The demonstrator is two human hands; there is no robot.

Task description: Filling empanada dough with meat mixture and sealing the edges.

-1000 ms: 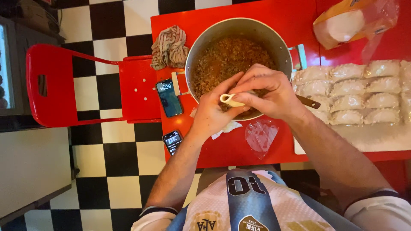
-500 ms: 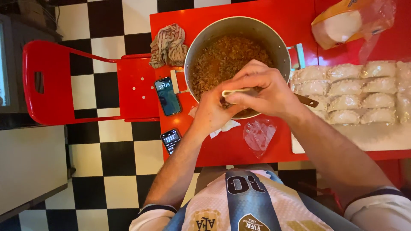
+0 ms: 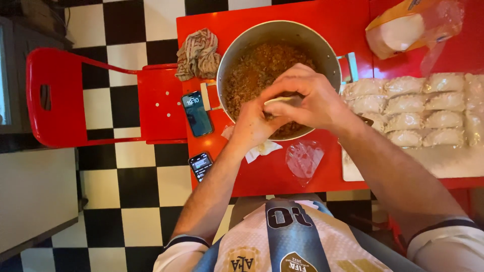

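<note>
A striped cloth (image 3: 197, 54) is lying bunched on the red table (image 3: 348, 25)'s far left corner. Two phones (image 3: 196, 113) (image 3: 200, 165) are lying along the table's left edge. A red chair (image 3: 65, 98) is standing just left of the table, on the checkered floor (image 3: 126, 201).

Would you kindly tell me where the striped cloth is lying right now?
In the head view, the striped cloth lies bunched on the red table's far left corner, just left of the big pot and above the phone.

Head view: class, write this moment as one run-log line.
left hand: pinching dough piece | right hand: folding same piece | under hands: pot of filling | right side: rows of filled pastries
</note>
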